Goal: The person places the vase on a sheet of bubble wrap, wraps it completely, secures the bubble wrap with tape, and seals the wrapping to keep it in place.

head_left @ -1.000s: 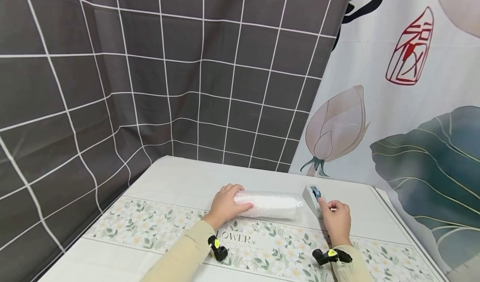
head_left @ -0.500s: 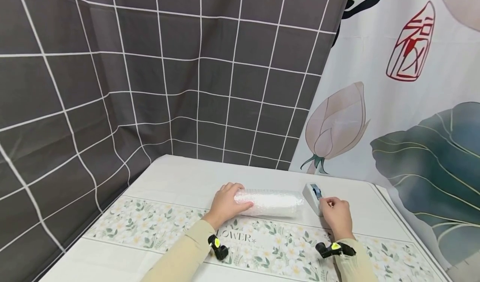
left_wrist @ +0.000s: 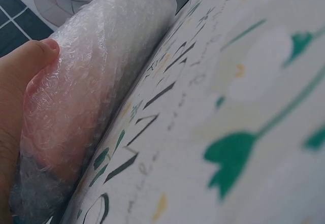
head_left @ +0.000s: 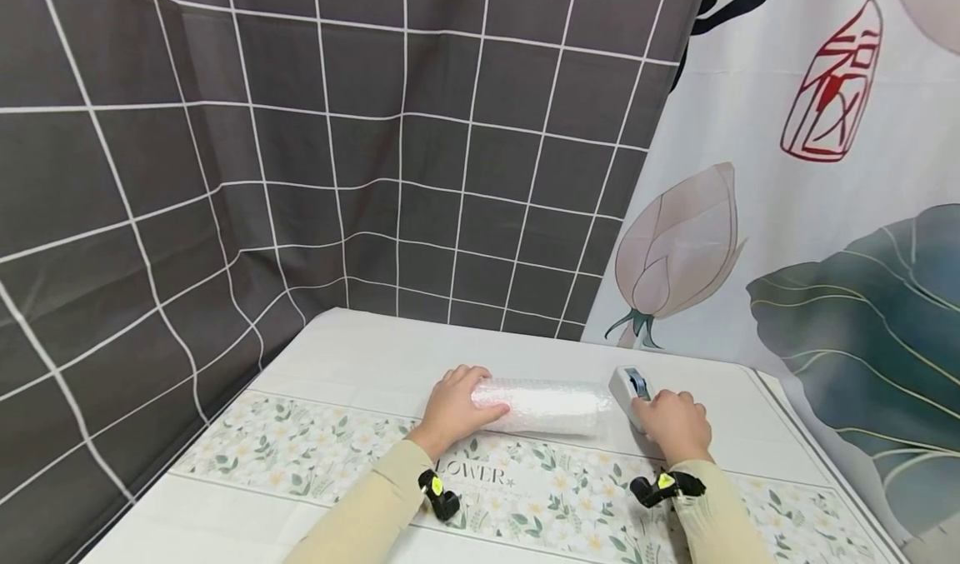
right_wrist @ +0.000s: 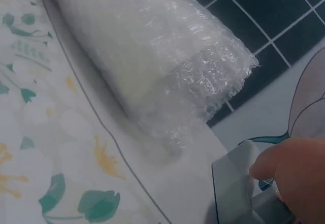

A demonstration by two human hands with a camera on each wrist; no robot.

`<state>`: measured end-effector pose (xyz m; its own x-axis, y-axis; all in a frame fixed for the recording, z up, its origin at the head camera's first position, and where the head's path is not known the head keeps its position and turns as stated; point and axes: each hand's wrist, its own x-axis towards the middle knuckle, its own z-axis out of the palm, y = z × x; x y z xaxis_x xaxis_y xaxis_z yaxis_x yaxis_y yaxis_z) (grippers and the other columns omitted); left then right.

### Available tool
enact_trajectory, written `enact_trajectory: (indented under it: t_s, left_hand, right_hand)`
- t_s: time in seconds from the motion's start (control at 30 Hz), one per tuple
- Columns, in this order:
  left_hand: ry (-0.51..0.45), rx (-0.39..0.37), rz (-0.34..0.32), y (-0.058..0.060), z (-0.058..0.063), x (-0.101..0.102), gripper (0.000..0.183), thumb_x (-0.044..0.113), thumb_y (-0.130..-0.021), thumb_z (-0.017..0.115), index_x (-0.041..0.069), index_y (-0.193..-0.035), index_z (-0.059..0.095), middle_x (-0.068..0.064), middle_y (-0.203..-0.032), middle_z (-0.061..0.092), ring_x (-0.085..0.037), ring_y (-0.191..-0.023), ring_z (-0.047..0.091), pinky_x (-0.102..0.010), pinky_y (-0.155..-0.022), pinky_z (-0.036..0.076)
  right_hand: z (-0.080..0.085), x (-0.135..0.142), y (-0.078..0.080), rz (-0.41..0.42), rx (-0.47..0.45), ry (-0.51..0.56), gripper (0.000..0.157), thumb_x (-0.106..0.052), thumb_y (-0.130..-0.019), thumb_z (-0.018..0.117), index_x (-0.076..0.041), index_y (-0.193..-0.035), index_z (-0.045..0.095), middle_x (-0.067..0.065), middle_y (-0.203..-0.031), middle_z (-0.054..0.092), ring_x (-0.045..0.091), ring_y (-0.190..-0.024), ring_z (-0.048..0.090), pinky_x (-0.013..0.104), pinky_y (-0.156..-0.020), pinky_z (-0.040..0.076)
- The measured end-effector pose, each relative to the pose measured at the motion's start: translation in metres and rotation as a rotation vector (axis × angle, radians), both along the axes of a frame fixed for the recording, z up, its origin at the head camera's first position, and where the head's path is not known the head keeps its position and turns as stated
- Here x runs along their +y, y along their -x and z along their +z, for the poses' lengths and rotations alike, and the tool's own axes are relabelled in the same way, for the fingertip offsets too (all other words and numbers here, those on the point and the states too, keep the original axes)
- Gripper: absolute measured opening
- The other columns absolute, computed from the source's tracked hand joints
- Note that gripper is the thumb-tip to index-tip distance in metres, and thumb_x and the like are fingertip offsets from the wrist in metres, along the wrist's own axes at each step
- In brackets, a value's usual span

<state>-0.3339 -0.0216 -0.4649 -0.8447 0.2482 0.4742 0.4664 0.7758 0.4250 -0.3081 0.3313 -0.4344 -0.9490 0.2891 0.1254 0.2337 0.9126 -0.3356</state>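
Observation:
A roll in clear bubble wrap (head_left: 551,406) lies lengthwise on the table, its loose wrap end sticking out toward the right. My left hand (head_left: 455,406) grips its left end, thumb on the near side and fingers over the far side. In the left wrist view the thumb (left_wrist: 43,54) presses against the bubble wrap (left_wrist: 101,66). Just past the right end stands a white tape dispenser (head_left: 624,391) with a blue tape roll (head_left: 636,382). My right hand (head_left: 678,422) holds the dispenser's near part, thumb along its side; in the right wrist view the other fingers are largely hidden.
A floral runner (head_left: 300,447) with printed lettering crosses the white table (head_left: 360,351). Behind the table hang a dark grid-patterned curtain (head_left: 435,156) and a white cloth printed with a lotus (head_left: 678,247). Black wrist cameras (head_left: 438,497) are strapped over both sleeves.
My right hand first has its thumb at the tape roll, draws back slightly with fingers pinched, then settles on the dispenser. The left hand and wrapped roll stay in place.

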Motion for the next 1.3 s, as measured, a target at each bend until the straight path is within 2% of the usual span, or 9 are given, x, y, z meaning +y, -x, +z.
enact_trajectory:
  t_s: [0.2,0.3,0.4,0.5,0.7,0.93,1.03,1.17,1.3]
  left_hand:
    - [0.001,-0.007,-0.002,-0.001,0.0,0.001,0.071,0.078,-0.069,0.05,0.025,-0.116,0.055,0.005,-0.109,0.054,-0.016,-0.1,0.05,-0.038,-0.09,0.039]
    - [0.0,-0.009,-0.001,-0.001,0.0,0.001,0.071,0.078,-0.069,0.05,0.025,-0.116,0.055,0.005,-0.109,0.054,-0.016,-0.101,0.049,-0.038,-0.09,0.039]
    - [-0.004,-0.011,-0.004,-0.002,0.0,0.002,0.071,0.077,-0.069,0.051,0.025,-0.116,0.055,0.005,-0.11,0.054,-0.016,-0.101,0.049,-0.038,-0.09,0.039]
    - [-0.005,-0.009,-0.003,-0.002,-0.001,0.003,0.071,0.077,-0.069,0.05,0.025,-0.116,0.055,0.005,-0.11,0.054,-0.016,-0.102,0.049,-0.038,-0.09,0.039]
    - [-0.004,0.001,-0.007,-0.001,-0.002,0.005,0.07,0.077,-0.069,0.051,0.025,-0.115,0.055,0.005,-0.108,0.054,-0.016,-0.101,0.049,-0.038,-0.09,0.039]
    - [0.0,0.002,-0.008,0.0,-0.001,0.005,0.068,0.076,-0.07,0.052,0.025,-0.115,0.055,0.005,-0.109,0.054,-0.016,-0.1,0.05,-0.038,-0.089,0.039]
    - [-0.001,-0.006,-0.009,0.0,0.0,0.004,0.069,0.076,-0.07,0.051,0.025,-0.116,0.055,0.004,-0.11,0.054,-0.017,-0.101,0.049,-0.039,-0.089,0.039]
    - [0.001,-0.018,-0.003,0.001,0.0,0.002,0.07,0.077,-0.069,0.05,0.025,-0.116,0.054,0.004,-0.111,0.054,-0.017,-0.102,0.049,-0.039,-0.09,0.039]
    - [-0.005,-0.016,-0.002,0.0,0.0,0.0,0.07,0.077,-0.069,0.049,0.025,-0.116,0.054,0.004,-0.111,0.054,-0.017,-0.102,0.049,-0.04,-0.09,0.039]
  right_hand:
    - [0.002,0.001,0.0,0.019,0.037,0.137,0.025,-0.029,-0.083,0.053,-0.005,-0.078,0.06,0.013,-0.079,0.058,0.029,-0.069,0.051,0.037,-0.054,0.04]
    - [0.0,0.001,0.001,0.022,0.075,0.3,0.031,-0.034,-0.086,0.055,-0.003,-0.085,0.061,0.011,-0.081,0.061,0.024,-0.07,0.052,0.033,-0.054,0.04]
    - [-0.001,0.001,0.001,-0.005,0.088,0.428,0.047,-0.043,-0.089,0.051,0.001,-0.101,0.061,0.014,-0.091,0.062,0.025,-0.078,0.053,0.035,-0.059,0.042]
    - [-0.002,0.002,-0.001,-0.051,0.112,0.463,0.051,-0.044,-0.092,0.044,0.003,-0.107,0.059,0.018,-0.097,0.06,0.028,-0.084,0.052,0.038,-0.063,0.042]
    - [-0.008,0.004,-0.001,-0.155,0.207,0.491,0.038,-0.034,-0.093,0.044,0.001,-0.093,0.06,0.015,-0.085,0.056,0.027,-0.077,0.049,0.033,-0.054,0.041]
    - [-0.027,0.018,-0.001,-0.186,0.24,0.568,0.042,-0.043,-0.093,0.038,-0.006,-0.084,0.056,0.007,-0.077,0.052,0.022,-0.071,0.046,0.029,-0.051,0.036]
    - [-0.026,0.011,-0.009,-0.211,0.293,0.693,0.041,-0.042,-0.092,0.039,-0.005,-0.084,0.054,0.007,-0.085,0.053,0.019,-0.075,0.052,0.027,-0.052,0.041]
    - [-0.02,0.0,-0.022,-0.169,0.411,0.95,0.041,-0.035,-0.094,0.045,0.005,-0.084,0.049,0.013,-0.095,0.05,0.021,-0.089,0.054,0.028,-0.069,0.051]
    - [-0.016,-0.008,-0.033,-0.154,0.475,1.034,0.043,-0.034,-0.094,0.048,0.007,-0.08,0.047,0.012,-0.094,0.049,0.019,-0.09,0.057,0.026,-0.078,0.05]
